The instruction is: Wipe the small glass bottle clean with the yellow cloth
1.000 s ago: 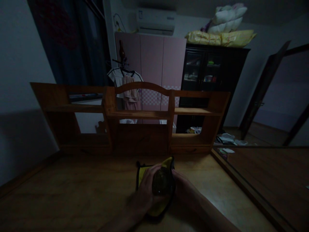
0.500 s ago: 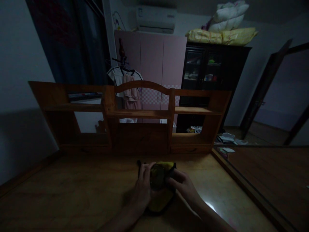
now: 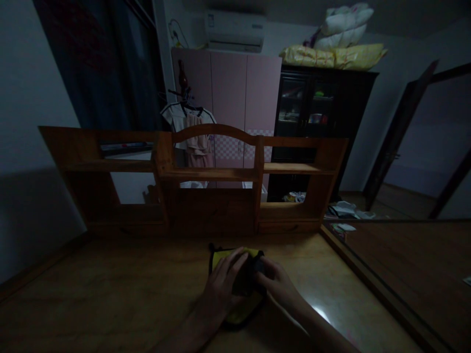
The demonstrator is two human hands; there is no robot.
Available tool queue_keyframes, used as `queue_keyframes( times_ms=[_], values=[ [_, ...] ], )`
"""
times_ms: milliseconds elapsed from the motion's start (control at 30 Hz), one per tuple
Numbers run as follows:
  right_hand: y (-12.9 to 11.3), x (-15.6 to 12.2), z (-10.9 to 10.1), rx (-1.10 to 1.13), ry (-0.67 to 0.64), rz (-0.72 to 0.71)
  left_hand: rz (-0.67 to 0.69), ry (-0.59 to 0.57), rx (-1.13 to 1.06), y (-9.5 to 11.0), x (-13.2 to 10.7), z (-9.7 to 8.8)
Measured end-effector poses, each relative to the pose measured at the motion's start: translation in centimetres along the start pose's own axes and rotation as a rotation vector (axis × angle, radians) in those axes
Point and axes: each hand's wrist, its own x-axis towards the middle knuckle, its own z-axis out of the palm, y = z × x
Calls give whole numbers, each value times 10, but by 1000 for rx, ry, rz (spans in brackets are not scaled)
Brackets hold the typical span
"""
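A yellow cloth [image 3: 245, 314] with black edging lies on the wooden tabletop in front of me. On it is a dark rounded object [image 3: 243, 285], glassy a moment ago; the dim light and my fingers hide its kind. My left hand [image 3: 220, 287] curls over its left and upper side. From the right, my right hand [image 3: 276, 280] has thumb and forefinger closed on a dark greyish bunched part that looks like a fold of the cloth, pressed against the object.
A wooden shelf unit [image 3: 211, 173] stands along the tabletop's far edge. A raised rim [image 3: 368, 277] borders the right side. Behind are a pink wardrobe [image 3: 228, 93], a black cabinet [image 3: 327, 98] and hanging clothes [image 3: 196, 132]. Light glares on the table near my right forearm.
My left hand has shifted over the dark object and covers more of it; its round glassy face no longer shows. More of the cloth's upper left shows. My right hand stays nearly in place.
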Motion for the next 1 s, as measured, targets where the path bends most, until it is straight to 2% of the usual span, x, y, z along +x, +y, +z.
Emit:
queue_keyframes(
  times_ms=[233,400,567,667,767,900,1000],
  values=[
    [28,-4,-3,-192,118,-33,137,-69,143,4,0,4],
    [22,-8,3,-333,203,-45,39,-138,83,4,0,7],
    [12,-11,4,-443,194,-81,65,-203,-99,-3,0,2],
    [8,-10,3,-442,190,-86,63,-251,-171,-4,0,-2],
    [7,-8,0,-435,222,-78,58,-253,-168,-4,-1,-2],
    [9,-5,-3,-354,247,-35,84,-184,-78,-4,-2,3],
    [12,-3,0,-195,230,35,93,-120,1,-4,-2,4]
  ],
)
